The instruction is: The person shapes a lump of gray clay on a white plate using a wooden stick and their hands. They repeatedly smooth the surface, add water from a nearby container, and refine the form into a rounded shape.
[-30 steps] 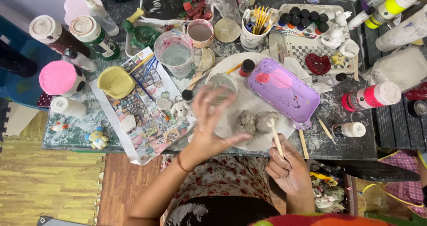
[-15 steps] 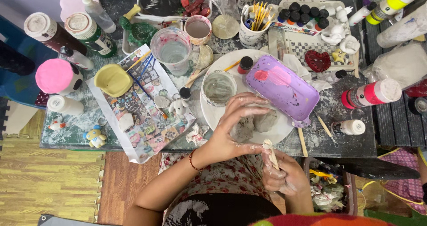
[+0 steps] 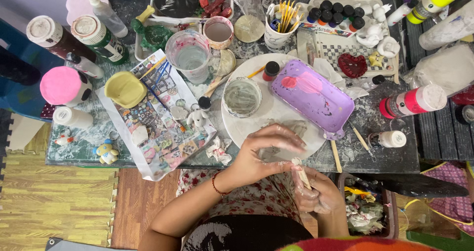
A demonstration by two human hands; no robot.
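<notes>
- The left hand sits over the near edge of the white plate, fingers curled down onto a grey clay lump. The lump's mostly hidden under the fingers, so it's hard to tell if that grip is actually closed on it or just resting.
- The right hand is below the counter edge, over the lap, with its grip clamped on a thin wooden stick that's pointing up toward the left hand's fingertips. Both hands are smeared with pale clay.
- Also on the plate: a purple tray with a pink paint blob, tilted across the right side, and a small bowl of murky grey water on the left.
- Left of the plate there's a printed sheet with a yellow dish on it and little figures scattered around.
- Further back: a clear cup of water, a cup of brushes, and a row of paint pots.
- A red-and-white bottle lies on its side at the right.
</notes>
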